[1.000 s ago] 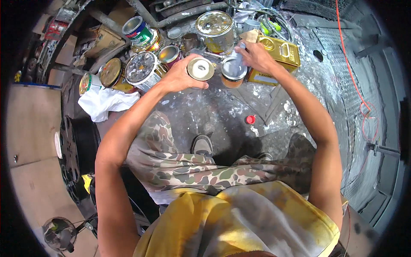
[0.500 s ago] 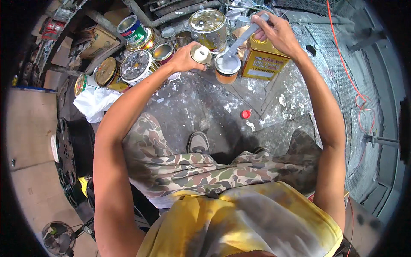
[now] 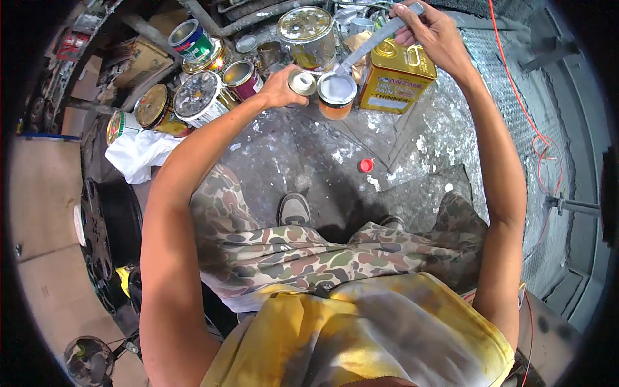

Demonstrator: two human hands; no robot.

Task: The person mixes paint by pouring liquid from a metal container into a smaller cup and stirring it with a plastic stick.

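Note:
My left hand (image 3: 282,89) is wrapped round a small container with a narrow white spout (image 3: 302,82), held upright just left of an open orange can (image 3: 336,111) of grey paint. A long, flat, grey-coated stir stick (image 3: 380,40) is gripped at its upper end by my right hand (image 3: 433,39). The stick slants down to the left, its lower end at the can's far rim; whether it touches the rim I cannot tell. Behind and right of the orange can stands a gold rectangular thinner tin (image 3: 394,79), below my right hand.
A red cap (image 3: 366,166) lies on the paint-splattered floor before my feet. Paint-stained cans, among them a large one (image 3: 306,39) and a white one (image 3: 198,98), crowd the far left. A white plastic bag (image 3: 138,155) lies near them. An orange cord (image 3: 516,97) runs along the right.
The stick's lower end has moved from the paint in the middle of the can to its far rim. My right hand has shifted right and up. My left hand still holds the container.

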